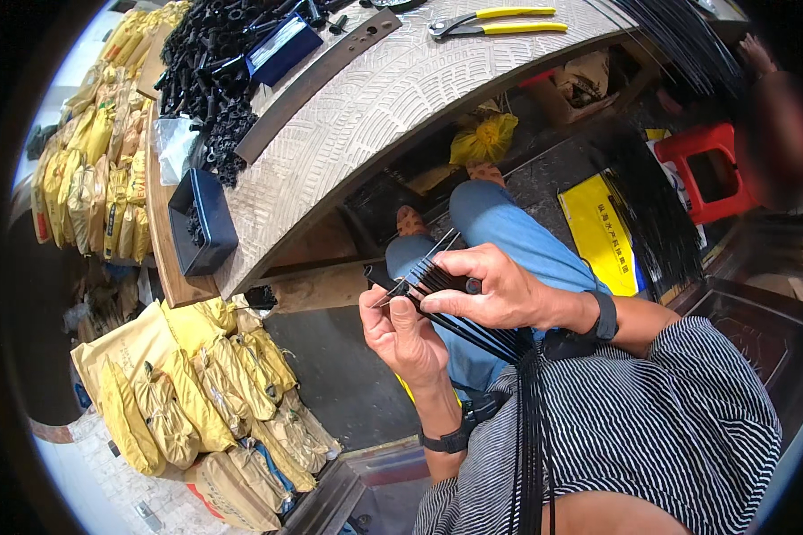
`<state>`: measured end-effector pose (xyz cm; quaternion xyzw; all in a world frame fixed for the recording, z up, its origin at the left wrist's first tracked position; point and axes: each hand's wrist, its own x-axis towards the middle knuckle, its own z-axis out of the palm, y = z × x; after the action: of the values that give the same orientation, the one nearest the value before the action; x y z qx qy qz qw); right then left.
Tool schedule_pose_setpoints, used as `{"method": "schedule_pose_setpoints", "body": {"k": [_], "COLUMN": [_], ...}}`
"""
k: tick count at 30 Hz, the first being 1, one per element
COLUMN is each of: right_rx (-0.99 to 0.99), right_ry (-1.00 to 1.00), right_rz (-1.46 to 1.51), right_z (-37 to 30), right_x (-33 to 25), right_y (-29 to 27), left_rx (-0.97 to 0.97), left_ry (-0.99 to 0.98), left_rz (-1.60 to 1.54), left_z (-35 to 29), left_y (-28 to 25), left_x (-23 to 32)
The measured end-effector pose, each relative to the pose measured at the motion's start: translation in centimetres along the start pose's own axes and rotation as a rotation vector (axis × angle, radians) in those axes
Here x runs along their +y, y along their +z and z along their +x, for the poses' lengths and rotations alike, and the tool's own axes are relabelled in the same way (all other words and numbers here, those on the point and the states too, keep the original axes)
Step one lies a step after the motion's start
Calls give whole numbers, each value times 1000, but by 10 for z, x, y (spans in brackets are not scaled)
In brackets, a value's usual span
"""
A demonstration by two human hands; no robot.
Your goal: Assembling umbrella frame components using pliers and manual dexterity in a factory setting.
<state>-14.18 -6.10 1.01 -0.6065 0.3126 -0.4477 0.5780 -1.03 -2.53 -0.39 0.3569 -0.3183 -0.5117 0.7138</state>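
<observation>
Above my lap, my left hand (404, 336) pinches one end of a small black fitting (400, 290) between thumb and fingers. Close beside it on the right, my right hand (495, 287) is closed around a row of thin black rods (479, 336), fanned out side by side. The rods run back over my striped shirt toward the lower edge. A thin, light-coloured straight piece (444, 241) sticks up past my right fingertips; its kind I cannot make out. How the rods meet the fitting is partly hidden by my fingers.
On the curved table (348, 125) lie yellow-handled pliers (500, 22), a dark metal bar (317, 80), a heap of black parts (210, 80) and a blue box (203, 223). Yellow bundles (205, 392) stand left. A red stool (700, 169) is right, near another person.
</observation>
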Motion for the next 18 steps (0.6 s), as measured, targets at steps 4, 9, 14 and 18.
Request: {"method": "schedule_pose_setpoints", "body": {"k": [4,9,14,18], "right_rx": [54,67,26,74], "right_ry": [5,6,93,-45], "right_rz": [-108,46,72,-141], "right_z": [-1,-2,-3,-9], "right_x": [4,7,3,-2], "right_y": [7,9,5,4], "left_rx": [34,18,26,-99], "left_ry": [-32,-104,-68,-66], "left_rz": [-23,-79,-68,-160], "left_z": [-1,-4,-2,-1], "left_y": [-2,0,-2,-4], "left_x": [0,7,-1,-1]}}
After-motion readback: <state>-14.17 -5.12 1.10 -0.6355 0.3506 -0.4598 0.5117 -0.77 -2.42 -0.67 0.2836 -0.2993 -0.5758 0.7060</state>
